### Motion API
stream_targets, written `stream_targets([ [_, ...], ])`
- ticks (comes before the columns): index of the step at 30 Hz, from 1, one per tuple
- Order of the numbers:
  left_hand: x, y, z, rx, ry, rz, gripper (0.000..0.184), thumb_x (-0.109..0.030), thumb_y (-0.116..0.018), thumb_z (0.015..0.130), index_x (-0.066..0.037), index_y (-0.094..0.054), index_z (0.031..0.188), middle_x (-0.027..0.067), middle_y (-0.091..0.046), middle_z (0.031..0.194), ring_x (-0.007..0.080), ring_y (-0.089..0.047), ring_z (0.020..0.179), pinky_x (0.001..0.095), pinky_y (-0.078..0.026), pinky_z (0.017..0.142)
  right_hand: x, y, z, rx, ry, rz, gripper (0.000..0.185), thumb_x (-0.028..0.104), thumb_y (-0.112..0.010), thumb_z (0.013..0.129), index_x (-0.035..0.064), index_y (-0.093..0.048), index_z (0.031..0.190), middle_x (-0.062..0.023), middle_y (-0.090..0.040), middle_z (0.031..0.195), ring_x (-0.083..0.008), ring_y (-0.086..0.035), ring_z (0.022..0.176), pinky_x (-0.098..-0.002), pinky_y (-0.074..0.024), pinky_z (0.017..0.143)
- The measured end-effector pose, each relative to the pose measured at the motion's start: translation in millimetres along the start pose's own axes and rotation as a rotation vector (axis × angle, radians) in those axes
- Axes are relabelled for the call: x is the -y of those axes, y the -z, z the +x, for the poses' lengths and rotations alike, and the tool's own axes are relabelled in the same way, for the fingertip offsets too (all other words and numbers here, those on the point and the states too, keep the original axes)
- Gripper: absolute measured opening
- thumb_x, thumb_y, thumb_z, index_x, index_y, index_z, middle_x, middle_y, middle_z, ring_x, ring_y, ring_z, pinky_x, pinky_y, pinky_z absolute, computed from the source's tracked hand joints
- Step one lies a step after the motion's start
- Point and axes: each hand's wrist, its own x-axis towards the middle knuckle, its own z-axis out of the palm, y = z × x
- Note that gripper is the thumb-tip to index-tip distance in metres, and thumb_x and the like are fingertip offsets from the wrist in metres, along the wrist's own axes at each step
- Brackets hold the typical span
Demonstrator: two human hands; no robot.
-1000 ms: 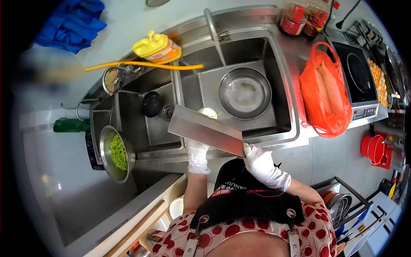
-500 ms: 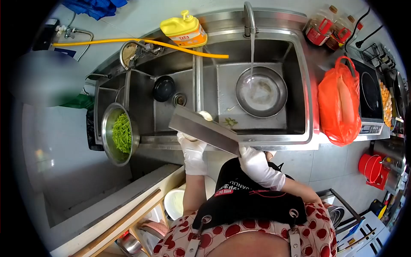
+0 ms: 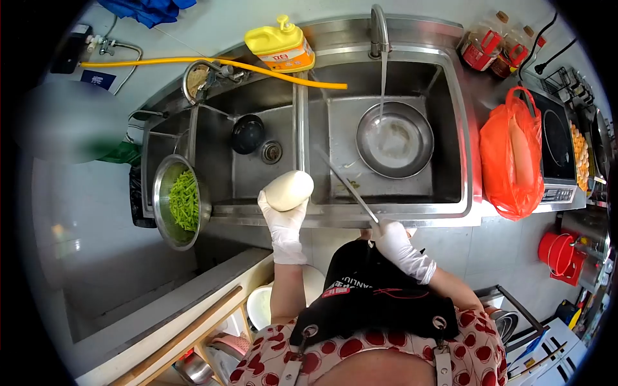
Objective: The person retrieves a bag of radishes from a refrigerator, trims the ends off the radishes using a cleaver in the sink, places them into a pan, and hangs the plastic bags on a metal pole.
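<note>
My left hand [image 3: 283, 225], in a white glove, holds a thick pale vegetable [image 3: 290, 190] over the front rim of the sink, near the divider. In my gloved right hand [image 3: 394, 243] is the handle of a cleaver [image 3: 349, 186]. Its blade is seen nearly edge-on and slants up and left over the right basin, apart from the vegetable. Water runs from the faucet [image 3: 380, 32] into a round metal pan [image 3: 394, 140] in that basin. Small scraps lie on the basin floor beside the blade.
A black bowl [image 3: 248, 134] sits in the left basin [image 3: 222, 161]. Left of it is a metal bowl of cut green vegetables [image 3: 184, 201]. A yellow jug [image 3: 280, 48] and yellow hose [image 3: 257, 74] are behind. On the right are a red bag [image 3: 512, 154] and a cooktop [image 3: 555, 141].
The cleaver has swung from lying across in front of the vegetable to edge-on at its right. The pale vegetable, mostly hidden before, now shows in my left hand. The view has shifted.
</note>
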Motion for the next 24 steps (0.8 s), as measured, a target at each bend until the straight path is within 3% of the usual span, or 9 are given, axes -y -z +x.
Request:
stream_targets([
  [6,8,-2,8,0.105,0.183,0.02,0.05,-0.051,-0.058,0.08,-0.012,-0.056,0.112,0.0077,-0.061,0.112,0.03,-0.055,0.109,0.052,-0.043,0.095,8,46,12,0.015,-0.558,0.7,0.021,0.017,-0.057,0.088,-0.0015,-0.061,0.079,-0.0201,-0.061,0.063,-0.0353,-0.06,0.054,-0.0411,-0.0445,0.051],
  [7,18,-8,6,0.168,0.213,0.1,0.051,-0.05,-0.06,0.08,-0.012,-0.055,0.114,0.0093,-0.06,0.113,0.0314,-0.054,0.111,0.0526,-0.046,0.093,-11,41,6,-0.058,-0.447,0.508,0.02,0.017,-0.057,0.089,-0.0014,-0.063,0.084,-0.019,-0.061,0.062,-0.032,-0.06,0.053,-0.0387,-0.0449,0.051],
  [10,63,-29,10,0.156,0.297,0.425,0.06,-0.051,-0.06,0.082,-0.01,-0.046,0.123,0.0106,-0.057,0.116,0.0295,-0.055,0.108,0.0535,-0.044,0.093,-46,47,-21,-0.24,-0.448,0.365,0.018,0.015,-0.057,0.089,-0.002,-0.064,0.088,-0.0199,-0.06,0.062,-0.0315,-0.061,0.055,-0.0372,-0.0447,0.052],
  [16,205,-38,91,0.029,0.54,0.982,0.061,-0.045,-0.068,0.079,-0.013,-0.044,0.126,0.0095,-0.056,0.116,0.0298,-0.055,0.104,0.0535,-0.047,0.087,-57,102,-63,-0.395,-0.521,0.339,0.021,0.013,-0.055,0.09,-0.0041,-0.061,0.101,-0.0269,-0.057,0.067,-0.0418,-0.059,0.063,-0.0417,-0.0447,0.054],
  [19,264,-18,156,0.193,0.723,1.085,0.063,-0.045,-0.07,0.077,-0.014,-0.044,0.126,0.0094,-0.057,0.115,0.0298,-0.057,0.101,0.0533,-0.048,0.084,-72,105,-91,-0.45,-0.551,0.321,0.022,0.013,-0.058,0.089,-0.0052,-0.058,0.102,-0.0288,-0.054,0.068,-0.0455,-0.056,0.065,-0.0427,-0.044,0.054],
  [20,281,-10,177,0.157,0.686,1.153,0.061,-0.047,-0.069,0.077,-0.016,-0.046,0.124,0.008,-0.058,0.113,0.0289,-0.058,0.101,0.0536,-0.048,0.084,-72,108,-95,-0.521,-0.533,0.402,0.018,0.011,-0.059,0.088,-0.0047,-0.058,0.095,-0.0282,-0.054,0.067,-0.0461,-0.055,0.066,-0.0436,-0.0434,0.054],
  [22,305,2,206,0.079,0.592,1.28,0.057,-0.049,-0.068,0.077,-0.019,-0.049,0.121,0.0051,-0.06,0.11,0.0273,-0.06,0.099,0.0542,-0.047,0.085,-84,105,-111,-0.406,-0.613,0.386,0.021,0.014,-0.05,0.095,-0.0039,-0.06,0.096,-0.0048,-0.054,0.061,-0.0088,-0.046,0.058,-0.027,-0.0423,0.055],
  [23,315,2,206,0.092,0.528,1.337,0.057,-0.049,-0.067,0.077,-0.018,-0.049,0.122,0.0051,-0.06,0.111,0.0269,-0.059,0.1,0.0537,-0.047,0.085,-77,121,-113,-0.413,-0.597,0.357,0.022,0.016,-0.05,0.096,-0.0038,-0.06,0.097,-0.005,-0.053,0.061,-0.0098,-0.045,0.056,-0.0266,-0.0417,0.055],
  [24,320,4,204,0.098,0.459,1.387,0.058,-0.048,-0.066,0.077,-0.017,-0.048,0.123,0.0051,-0.06,0.112,0.0265,-0.059,0.1,0.0531,-0.047,0.084,-76,129,-116,-0.418,-0.611,0.383,0.019,0.015,-0.052,0.094,-0.0027,-0.059,0.092,-0.0124,-0.053,0.063,-0.0218,-0.049,0.06,-0.0329,-0.0423,0.055],
])
